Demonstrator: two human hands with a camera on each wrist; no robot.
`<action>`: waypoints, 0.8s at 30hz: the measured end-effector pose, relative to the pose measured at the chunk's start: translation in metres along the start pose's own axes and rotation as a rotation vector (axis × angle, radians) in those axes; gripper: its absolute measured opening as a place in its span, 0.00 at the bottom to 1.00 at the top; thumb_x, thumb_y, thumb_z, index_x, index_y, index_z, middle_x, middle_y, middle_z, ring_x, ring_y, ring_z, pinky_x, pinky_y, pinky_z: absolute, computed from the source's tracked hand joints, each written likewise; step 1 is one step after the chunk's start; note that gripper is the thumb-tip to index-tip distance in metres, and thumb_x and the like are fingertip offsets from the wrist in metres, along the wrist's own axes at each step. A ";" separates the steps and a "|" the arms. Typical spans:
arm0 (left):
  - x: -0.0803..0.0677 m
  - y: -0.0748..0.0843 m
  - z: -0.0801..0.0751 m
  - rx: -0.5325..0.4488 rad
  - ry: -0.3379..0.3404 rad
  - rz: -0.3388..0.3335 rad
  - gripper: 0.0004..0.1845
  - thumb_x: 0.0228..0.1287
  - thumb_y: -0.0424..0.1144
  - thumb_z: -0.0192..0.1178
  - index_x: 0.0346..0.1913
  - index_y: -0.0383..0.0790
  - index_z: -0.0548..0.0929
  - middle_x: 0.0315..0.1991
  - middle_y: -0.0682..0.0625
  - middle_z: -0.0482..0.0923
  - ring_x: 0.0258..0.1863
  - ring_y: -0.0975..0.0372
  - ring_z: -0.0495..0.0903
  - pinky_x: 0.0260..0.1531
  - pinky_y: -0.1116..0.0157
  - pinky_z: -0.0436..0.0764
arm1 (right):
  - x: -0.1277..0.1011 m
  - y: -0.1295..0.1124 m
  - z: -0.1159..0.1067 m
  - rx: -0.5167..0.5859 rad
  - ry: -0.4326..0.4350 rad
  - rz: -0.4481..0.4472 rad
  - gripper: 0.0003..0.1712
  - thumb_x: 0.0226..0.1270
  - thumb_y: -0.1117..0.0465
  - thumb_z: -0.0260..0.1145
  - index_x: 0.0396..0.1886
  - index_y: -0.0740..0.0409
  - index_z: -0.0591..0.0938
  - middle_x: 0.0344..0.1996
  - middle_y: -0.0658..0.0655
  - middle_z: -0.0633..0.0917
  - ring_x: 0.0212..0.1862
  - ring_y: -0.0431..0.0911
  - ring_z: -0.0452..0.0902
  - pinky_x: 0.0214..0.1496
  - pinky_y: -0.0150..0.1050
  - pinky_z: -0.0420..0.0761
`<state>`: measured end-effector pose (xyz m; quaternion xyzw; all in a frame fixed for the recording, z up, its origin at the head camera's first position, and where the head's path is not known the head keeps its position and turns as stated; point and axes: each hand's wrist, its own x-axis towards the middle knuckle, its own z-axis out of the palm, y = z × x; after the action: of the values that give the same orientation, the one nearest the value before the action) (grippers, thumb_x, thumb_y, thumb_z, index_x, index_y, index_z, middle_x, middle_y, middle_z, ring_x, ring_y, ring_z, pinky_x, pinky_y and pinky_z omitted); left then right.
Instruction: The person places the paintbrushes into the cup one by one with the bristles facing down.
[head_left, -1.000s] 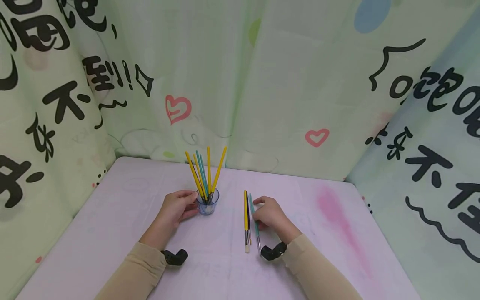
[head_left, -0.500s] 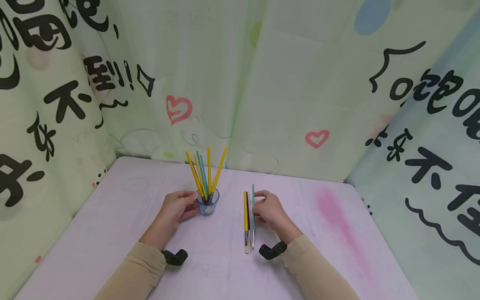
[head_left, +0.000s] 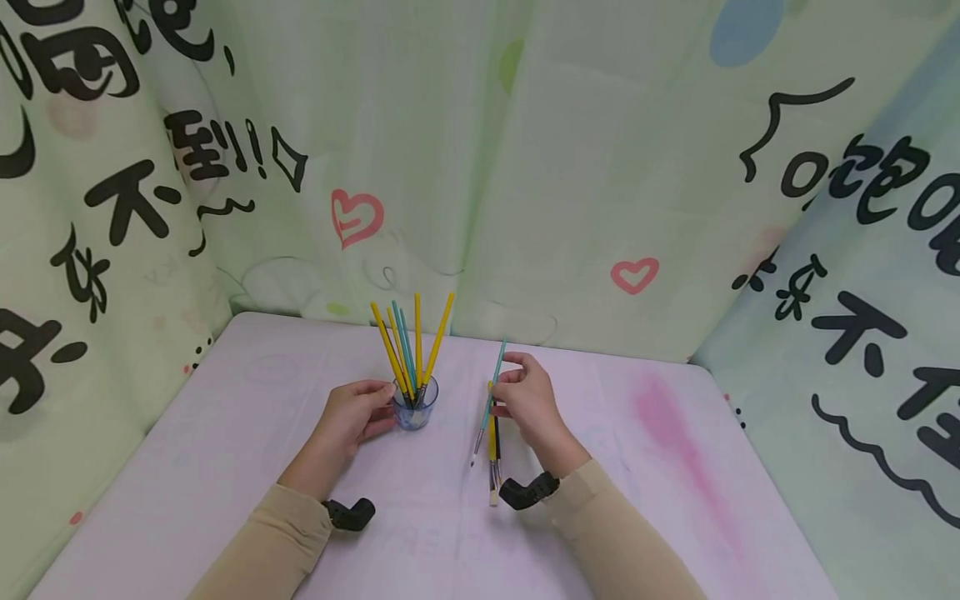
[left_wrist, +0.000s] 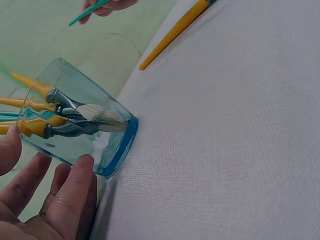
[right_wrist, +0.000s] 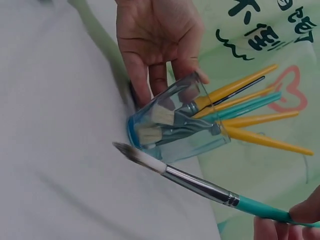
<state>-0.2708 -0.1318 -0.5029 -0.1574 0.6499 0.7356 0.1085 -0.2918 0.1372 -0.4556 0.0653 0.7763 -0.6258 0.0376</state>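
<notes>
while the left hand steadies the glass cup at mid frame, the right hand pinches a teal brush lifted off the surface, bristles down, so i judge the next move carries it left into the cup.

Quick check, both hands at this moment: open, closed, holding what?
Left hand: fingers curled round the blue glass cup, holding it.
Right hand: pinching the teal paintbrush, lifted off the table.
</notes>
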 end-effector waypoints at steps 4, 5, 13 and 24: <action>-0.001 0.000 0.000 0.005 -0.001 0.000 0.22 0.78 0.42 0.66 0.66 0.33 0.83 0.56 0.40 0.86 0.50 0.55 0.86 0.57 0.55 0.92 | 0.000 -0.010 0.007 0.067 0.031 -0.049 0.35 0.67 0.74 0.66 0.73 0.55 0.74 0.39 0.56 0.79 0.37 0.52 0.82 0.38 0.42 0.95; -0.001 0.000 0.000 0.005 -0.001 0.000 0.21 0.78 0.43 0.66 0.66 0.33 0.83 0.56 0.40 0.86 0.50 0.55 0.86 0.57 0.55 0.92 | 0.000 -0.012 0.009 0.081 0.038 -0.060 0.35 0.67 0.74 0.66 0.73 0.54 0.73 0.40 0.56 0.78 0.37 0.52 0.82 0.38 0.42 0.95; 0.003 -0.001 0.000 0.015 0.011 0.000 0.21 0.79 0.43 0.66 0.66 0.34 0.83 0.58 0.39 0.85 0.50 0.55 0.86 0.54 0.57 0.93 | 0.003 -0.031 0.024 0.220 0.059 -0.146 0.37 0.66 0.76 0.66 0.74 0.53 0.72 0.41 0.57 0.79 0.37 0.50 0.83 0.39 0.42 0.95; 0.003 -0.001 0.001 0.018 0.013 -0.003 0.21 0.79 0.43 0.66 0.65 0.35 0.84 0.58 0.39 0.85 0.50 0.56 0.86 0.53 0.58 0.93 | 0.011 -0.040 0.039 0.331 0.073 -0.219 0.36 0.68 0.76 0.66 0.74 0.55 0.71 0.41 0.57 0.79 0.34 0.48 0.82 0.42 0.42 0.95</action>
<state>-0.2735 -0.1311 -0.5053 -0.1621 0.6570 0.7285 0.1068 -0.3091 0.0912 -0.4273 0.0084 0.6660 -0.7426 -0.0703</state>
